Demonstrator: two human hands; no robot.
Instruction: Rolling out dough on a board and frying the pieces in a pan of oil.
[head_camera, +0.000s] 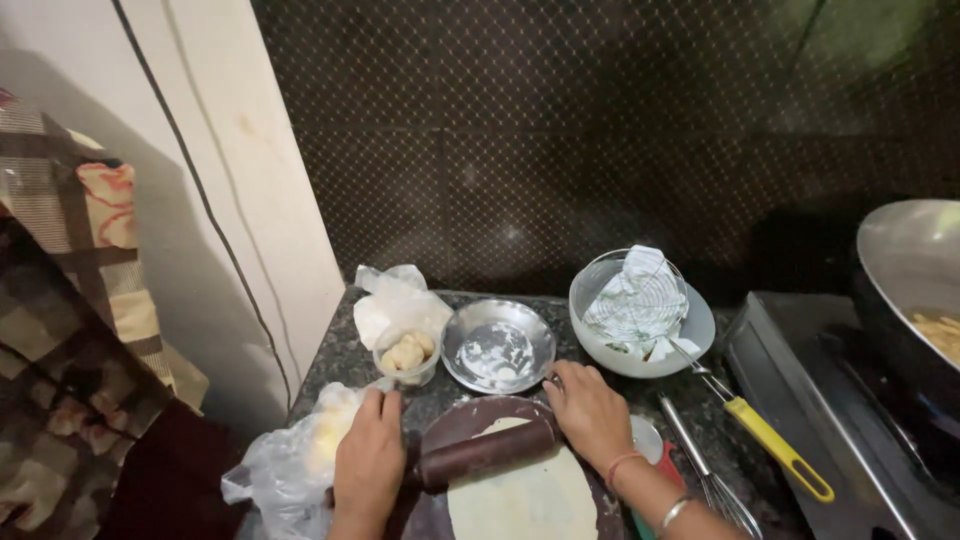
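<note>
flat dough round (520, 495) nearest you, on the dark rolling board (450, 425). your left hand (368, 462) and right hand (590, 412) press palm-down on the two ends of the brown rolling pin (487, 452), fingers loosely curled over it. step looks like mid-roll, the round already thin; next stroke calls for even pressure on both ends. beyond on the desk (335, 365): tub of dough balls (408, 352), steel flour plate (497, 346), wire skimmer (640, 300) in a bowl.
</note>
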